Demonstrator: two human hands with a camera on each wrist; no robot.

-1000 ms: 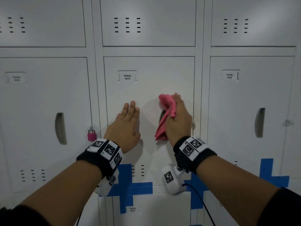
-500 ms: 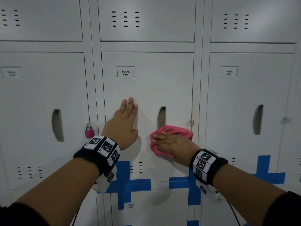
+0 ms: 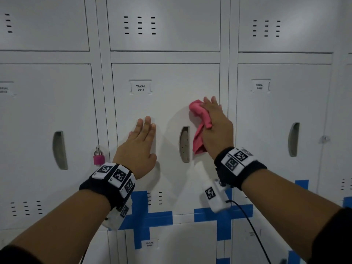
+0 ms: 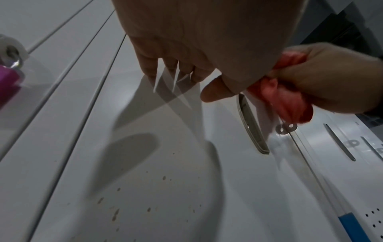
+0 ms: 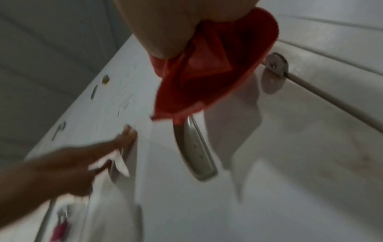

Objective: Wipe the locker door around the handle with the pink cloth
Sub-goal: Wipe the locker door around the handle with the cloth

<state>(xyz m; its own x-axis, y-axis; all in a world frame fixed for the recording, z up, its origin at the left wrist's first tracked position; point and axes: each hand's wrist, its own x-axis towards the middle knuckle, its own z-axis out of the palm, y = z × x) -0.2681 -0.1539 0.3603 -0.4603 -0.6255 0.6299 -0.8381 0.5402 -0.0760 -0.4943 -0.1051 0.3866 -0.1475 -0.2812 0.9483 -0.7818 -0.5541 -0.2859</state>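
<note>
Nearest, lower frame of the head view: two forearms with marker wristbands reach up to the locker door (image 3: pixel 165 103) labelled YAKAL 0014. Left hand (image 3: pixel 138 149), centre-left: grip released, fingers straight, palm flat on the door left of the handle (image 3: pixel 184 143), apparently bracing it. Right hand (image 3: pixel 216 130), centre-right: grip closed over the pink cloth (image 3: pixel 201 126), fingers spread over the wad and pressing it to the door just right of and above the handle; a loose tail hangs down beside the recess. Right wrist view is blurred, which suggests a stroke in progress. Judgement: wiping is mid-way; for good coverage, keep the cloth flat under the palm, trace the rim of the recess on all sides, and gather the hanging tail so it does not snag the hasp (image 4: pixel 286 128) at the door edge. Left wrist view shows brown specks lower on the door, away from the cloth. Farther left, a pink padlock (image 3: pixel 98 158) hangs on the neighbouring locker. All lockers are shut; contents not visible.
</note>
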